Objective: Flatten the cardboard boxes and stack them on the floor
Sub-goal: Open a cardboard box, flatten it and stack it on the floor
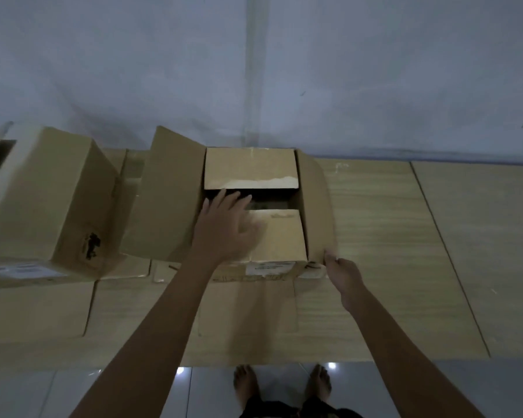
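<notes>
Bare feet (281, 387) stand on the glossy tiled floor (73, 393) at the near edge of a sheet of flattened cardboard (390, 236) spread out against the wall (254, 70). On that sheet sits the open box (278, 236), its two inner flaps lying nearly level with a dark gap between them. Its left flap stands up and its right flap leans outward. The left hand (227, 227) lies spread, fingers straight, on the near inner flap, fingertips at the gap. The right hand (341, 273) pinches the near corner of the right flap. Just left of the open box a second box (55, 203) rests tilted, with a dark smudge on its side.
</notes>
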{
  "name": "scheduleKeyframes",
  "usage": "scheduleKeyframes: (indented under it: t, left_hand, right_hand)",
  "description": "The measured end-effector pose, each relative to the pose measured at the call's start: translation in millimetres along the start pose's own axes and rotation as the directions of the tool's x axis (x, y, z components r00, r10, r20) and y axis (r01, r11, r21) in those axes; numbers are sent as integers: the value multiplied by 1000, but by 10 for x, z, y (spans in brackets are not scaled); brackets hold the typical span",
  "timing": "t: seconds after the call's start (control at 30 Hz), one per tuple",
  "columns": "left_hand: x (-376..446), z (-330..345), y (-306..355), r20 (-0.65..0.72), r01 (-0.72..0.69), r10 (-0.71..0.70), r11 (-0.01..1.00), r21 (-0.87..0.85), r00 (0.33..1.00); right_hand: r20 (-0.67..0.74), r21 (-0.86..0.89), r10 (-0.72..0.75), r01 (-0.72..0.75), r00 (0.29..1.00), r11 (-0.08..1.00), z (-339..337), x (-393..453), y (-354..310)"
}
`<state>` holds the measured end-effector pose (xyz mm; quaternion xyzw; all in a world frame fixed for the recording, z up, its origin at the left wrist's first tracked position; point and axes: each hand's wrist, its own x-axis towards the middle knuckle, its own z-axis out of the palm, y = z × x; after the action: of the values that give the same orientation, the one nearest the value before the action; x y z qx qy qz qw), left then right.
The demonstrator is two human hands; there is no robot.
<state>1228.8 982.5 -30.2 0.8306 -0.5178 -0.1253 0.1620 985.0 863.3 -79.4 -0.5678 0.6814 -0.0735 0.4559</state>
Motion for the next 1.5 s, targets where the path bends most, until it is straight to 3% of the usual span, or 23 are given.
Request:
scheduleKeyframes:
  t: [0.07, 0.13, 0.2, 0.27, 0.3, 0.37, 0.43, 0.5, 0.63, 0.73, 0.87, 0.93, 1.0, 1.1, 1.23, 1.4, 1.5]
  left_hand:
    - [119, 164, 27, 140, 13, -22, 998, 65, 990]
    - [175, 226, 41, 180, 1, -22, 993, 115, 983]
    - [186, 237, 67, 137, 16, -25, 998, 66, 990]
    - [171, 212, 85, 9, 3, -3, 1000, -17, 1000]
    - [154, 202, 88, -57, -8, 6, 999, -37, 998]
    - [84, 172, 97, -187, -38, 31, 999, -37, 982]
    - [-1, 140, 116, -308, -74, 69, 997, -5, 949]
    - [-111, 53, 185, -415, -104, 112, 994, 42, 903]
    - [-458, -117, 347, -545, -110, 191, 978, 178, 816]
    - [-718, -147, 434, -555, -141, 246, 964, 224, 795]
    - [-979, -181, 489, -556, -187, 321, 940, 286, 767]
    - [-1075, -233, 477, -562, -186, 317, 942, 279, 764]
    - [-1146, -301, 426, -569, -139, 272, 954, 266, 776]
    - [-1250, -400, 261, -587, -16, 154, 973, 232, 795]
    - [-1330, -558, 7, -618, 150, -16, 975, 165, 786]
    - [-1158, -737, -183, -629, 357, -239, 932, 65, 740]
    - [-996, -796, -280, -590, 447, -339, 894, 41, 732]
  right_hand:
    - [-96, -94, -79, 70, 992, 993, -87, -22, -111]
    - [-198, -181, -223, 188, 954, 965, -206, -8, -297]
    - [-260, -299, -424, 345, 868, 890, -321, 62, -564]
    - [-240, -366, -611, 513, 754, 776, -362, 160, -985]
    - [-179, -371, -688, 599, 703, 709, -336, 223, -1245]
    - [87, -390, -763, 727, 641, 566, -202, 340, -1751]
    - [434, -476, -676, 789, 595, 389, -1, 399, -2117]
    - [628, -541, -554, 818, 546, 194, 214, 437, -2323]
    - [727, -555, -508, 831, 462, -38, 592, 503, -2385]
    - [735, -563, -533, 816, 420, -133, 794, 515, -2248]
    - [699, -532, -616, 840, 364, -109, 842, 484, -2133]
    - [698, -497, -650, 857, 301, -137, 743, 438, -2189]
    - [663, -477, -711, 864, 234, -160, 586, 398, -2303]
    - [620, -447, -762, 882, 186, -147, 312, 352, -2500]
    - [596, -474, -786, 862, 165, -178, -63, 364, -2629]
    - [664, -376, -722, 922, 196, -96, -291, 326, -2480]
    - [623, -353, -753, 935, 210, -31, -320, 348, -2293]
